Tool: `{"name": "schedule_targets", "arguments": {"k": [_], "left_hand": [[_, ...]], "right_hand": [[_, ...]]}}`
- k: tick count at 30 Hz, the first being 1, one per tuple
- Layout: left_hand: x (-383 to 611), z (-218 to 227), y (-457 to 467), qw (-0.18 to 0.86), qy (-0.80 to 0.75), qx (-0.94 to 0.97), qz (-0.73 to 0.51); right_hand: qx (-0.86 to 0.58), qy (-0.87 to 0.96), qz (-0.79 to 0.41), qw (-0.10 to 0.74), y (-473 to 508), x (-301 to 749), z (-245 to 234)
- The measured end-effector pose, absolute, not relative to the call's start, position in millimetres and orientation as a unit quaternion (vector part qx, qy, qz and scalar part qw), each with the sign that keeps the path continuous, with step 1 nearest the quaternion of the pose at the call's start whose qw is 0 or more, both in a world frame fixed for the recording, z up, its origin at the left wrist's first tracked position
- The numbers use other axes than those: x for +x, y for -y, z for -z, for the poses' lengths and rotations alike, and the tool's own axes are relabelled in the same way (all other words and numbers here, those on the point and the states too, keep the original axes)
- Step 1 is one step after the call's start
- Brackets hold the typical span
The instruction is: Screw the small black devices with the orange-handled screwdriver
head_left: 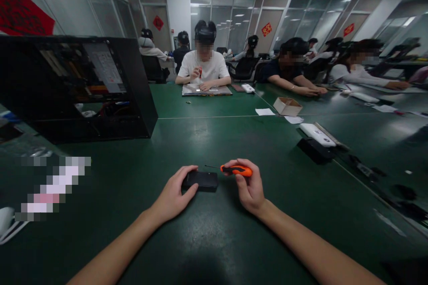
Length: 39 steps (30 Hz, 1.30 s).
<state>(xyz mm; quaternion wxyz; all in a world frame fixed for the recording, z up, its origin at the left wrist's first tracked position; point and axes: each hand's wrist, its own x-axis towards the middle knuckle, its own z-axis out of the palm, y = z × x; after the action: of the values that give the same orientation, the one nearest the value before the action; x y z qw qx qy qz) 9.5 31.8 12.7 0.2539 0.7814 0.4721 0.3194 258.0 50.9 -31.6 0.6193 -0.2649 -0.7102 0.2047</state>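
Observation:
A small black rectangular box [206,181] lies flat on the green table [197,240]. Around its left end are the fingers and thumb of my left hand [177,191], gripping it against the tabletop. My right hand [251,187] is closed round the handle of an orange and black screwdriver [241,170]. The screwdriver lies nearly level in the hand, and its thin shaft points left, just above the far edge of the black box. Whether the tip touches the box I cannot tell.
An open black computer case [143,98] stands at the left. To the right are a cardboard box [287,107], a white device [317,135] and a black block [314,149]. Across the table a person [205,64] works over a flat panel [214,91]; others sit further right.

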Motion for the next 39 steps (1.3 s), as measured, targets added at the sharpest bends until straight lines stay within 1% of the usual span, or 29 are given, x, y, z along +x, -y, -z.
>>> {"name": "schedule_targets", "arguments": {"k": [4,8,11,14,21,28,32,39], "left_hand": [[12.9,-15.5,-30.8,0.261,-0.467,0.786,-0.311],[16.9,-18.9,-28.2,0.275,-0.465,0.785,-0.304],[18.5,-19.2,-26.4,0.288,-0.464,0.783,-0.297],[18.3,-18.3,-25.7,0.292,-0.465,0.782,-0.294],[20.8,-18.3,-24.0,0.278,-0.464,0.784,-0.305],[25.2,-10.5,-22.3,0.267,-0.451,0.793,-0.311],[25.2,-8.4,-24.0,0.260,-0.447,0.797,-0.312],[26.0,-3.3,-22.9,0.265,-0.440,0.794,-0.327]], "right_hand": [[-0.256,0.724,-0.170,0.618,-51.2,264.3,21.7],[-0.237,0.728,-0.123,0.631,-53.6,270.8,-10.2],[-0.236,0.713,-0.138,0.646,-59.7,267.1,-38.6],[-0.243,0.685,-0.162,0.667,-68.7,258.1,-53.1],[-0.259,0.705,-0.188,0.633,-79.3,256.3,-36.2],[-0.252,0.723,-0.187,0.615,-79.4,262.0,-32.3],[-0.252,0.726,-0.195,0.610,-80.1,266.8,-22.4],[-0.293,0.725,-0.157,0.603,-86.1,274.4,-2.8]]}}
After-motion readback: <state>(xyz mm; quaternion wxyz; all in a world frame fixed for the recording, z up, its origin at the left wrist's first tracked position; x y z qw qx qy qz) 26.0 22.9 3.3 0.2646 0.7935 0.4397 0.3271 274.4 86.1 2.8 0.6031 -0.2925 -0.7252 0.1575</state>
